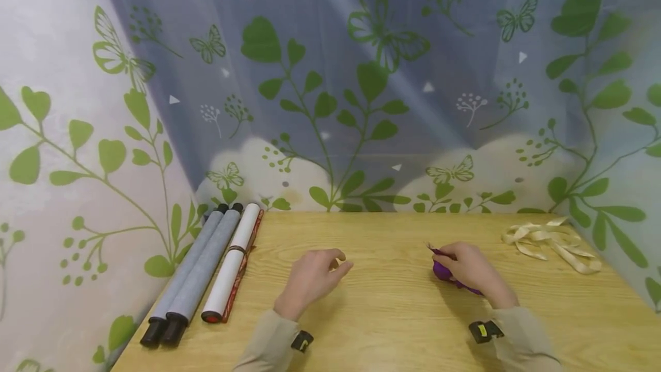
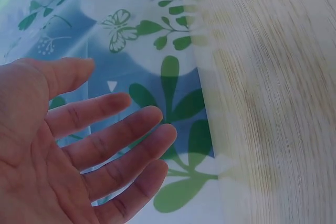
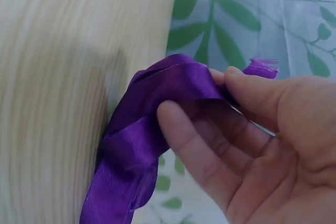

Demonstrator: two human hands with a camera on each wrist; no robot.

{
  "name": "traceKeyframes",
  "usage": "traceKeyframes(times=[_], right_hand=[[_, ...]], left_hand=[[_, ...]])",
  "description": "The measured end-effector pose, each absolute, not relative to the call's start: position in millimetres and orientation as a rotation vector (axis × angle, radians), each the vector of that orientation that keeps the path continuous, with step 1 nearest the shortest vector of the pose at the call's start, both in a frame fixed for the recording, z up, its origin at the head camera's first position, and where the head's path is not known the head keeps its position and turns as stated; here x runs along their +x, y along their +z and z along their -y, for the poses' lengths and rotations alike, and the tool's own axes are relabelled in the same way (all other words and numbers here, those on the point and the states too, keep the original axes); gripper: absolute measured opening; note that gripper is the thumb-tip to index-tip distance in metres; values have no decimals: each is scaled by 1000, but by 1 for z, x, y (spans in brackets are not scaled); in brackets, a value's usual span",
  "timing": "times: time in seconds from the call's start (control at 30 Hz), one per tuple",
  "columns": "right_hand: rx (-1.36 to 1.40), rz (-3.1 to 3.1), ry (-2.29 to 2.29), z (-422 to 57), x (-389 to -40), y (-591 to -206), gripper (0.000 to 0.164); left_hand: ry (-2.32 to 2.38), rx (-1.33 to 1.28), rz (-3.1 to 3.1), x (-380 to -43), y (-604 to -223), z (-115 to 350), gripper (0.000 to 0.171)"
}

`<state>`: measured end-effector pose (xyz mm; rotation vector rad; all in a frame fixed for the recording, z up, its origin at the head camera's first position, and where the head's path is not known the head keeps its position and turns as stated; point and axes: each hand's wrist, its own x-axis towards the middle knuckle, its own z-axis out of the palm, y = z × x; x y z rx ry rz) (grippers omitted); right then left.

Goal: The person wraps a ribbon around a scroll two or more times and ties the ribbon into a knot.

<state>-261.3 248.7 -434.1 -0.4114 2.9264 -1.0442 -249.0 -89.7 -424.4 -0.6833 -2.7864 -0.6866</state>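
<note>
A purple satin ribbon [image 3: 142,108] is gathered in loops in my right hand [image 1: 469,268]. Thumb and forefinger pinch it near a frayed end [image 3: 262,68], while the lower loops hang down by the wooden table [image 3: 52,103]. In the head view the ribbon [image 1: 442,270] shows mostly under the fingers, just above the tabletop. My left hand [image 1: 314,280] hovers over the middle of the table, holding nothing. Its fingers [image 2: 121,135] are loosely bent and spread apart in the left wrist view.
Two grey rolled scrolls [image 1: 203,268] with black ends lie at the table's left side. Beside them is a white scroll [image 1: 234,268] tied with a cord, with a red patterned strip along it. A cream ribbon [image 1: 552,243] lies heaped at the back right. Patterned curtains [image 1: 330,102] border the table.
</note>
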Motion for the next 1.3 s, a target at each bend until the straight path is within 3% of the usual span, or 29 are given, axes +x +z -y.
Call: traceKeyframes(times=[0.2, 0.5, 0.73, 0.9, 1.13, 1.2, 1.3], right_hand=[[-459, -2761, -1259, -219, -266, -426, 27], [-628, -2822, -1187, -171, -273, -410, 27], [-701, -2467, -1527, -150, -267, -406, 28], [-730, -2368, -1616, -148, -266, -411, 32], [-828, -2667, -1106, -147, -263, -433, 44], [-922, -2733, -902, -146, -261, -441, 40], [-905, -2791, -811, -152, -258, -450, 17]], left_hand=[[-732, -744, 2773, -250, -424, 82, 36], [-826, -755, 2799, -250, -425, 71, 35], [-1072, -792, 2765, -250, -431, 60, 52], [-1294, -808, 2670, -251, -434, 57, 22], [-1605, -709, 2528, -252, -426, 64, 26], [-1670, -688, 2501, -253, -423, 65, 26], [-1697, -614, 2472, -255, -417, 69, 26]])
